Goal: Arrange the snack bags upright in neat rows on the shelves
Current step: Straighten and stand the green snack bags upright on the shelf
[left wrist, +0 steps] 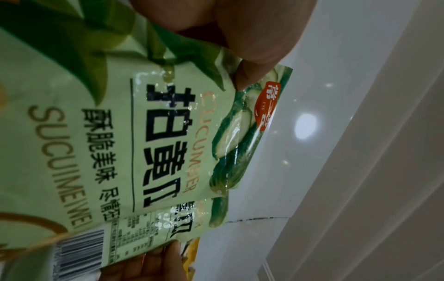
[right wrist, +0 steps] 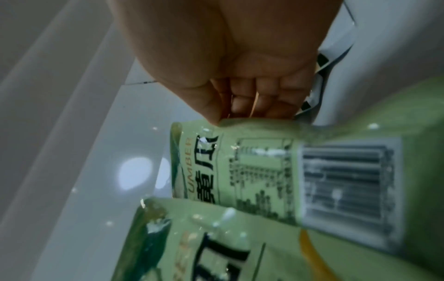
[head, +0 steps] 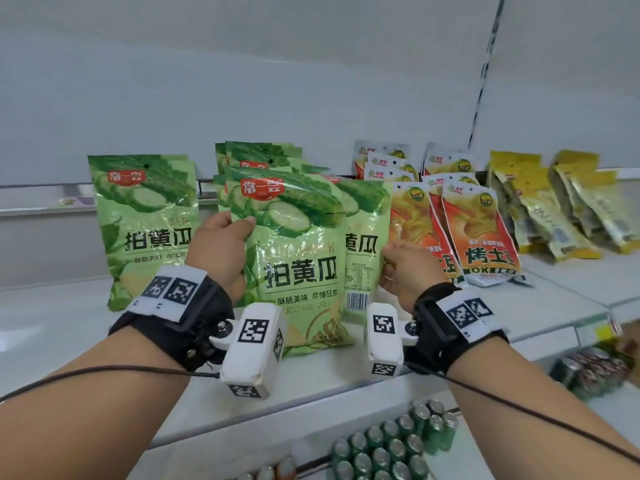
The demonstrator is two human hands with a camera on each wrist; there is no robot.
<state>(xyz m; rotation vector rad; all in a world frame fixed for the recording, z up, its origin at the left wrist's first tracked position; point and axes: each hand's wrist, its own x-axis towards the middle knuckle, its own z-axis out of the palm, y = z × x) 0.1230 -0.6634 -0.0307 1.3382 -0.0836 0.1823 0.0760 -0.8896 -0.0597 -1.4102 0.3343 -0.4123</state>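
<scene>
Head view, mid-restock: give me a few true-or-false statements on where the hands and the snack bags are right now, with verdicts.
1. The left hand grips the front cucumber bag at its left edge. True.
2. The right hand is idle, away from the bags. False: it holds the right edge of the second cucumber bag, just behind the front one.
3. A lone cucumber bag stands upright to the left of the held ones. True.
4. The orange bags lie left of the green ones. False: they are to the right.
5. The cans sit on the same shelf as the bags. False: they are on a lower level.
</scene>
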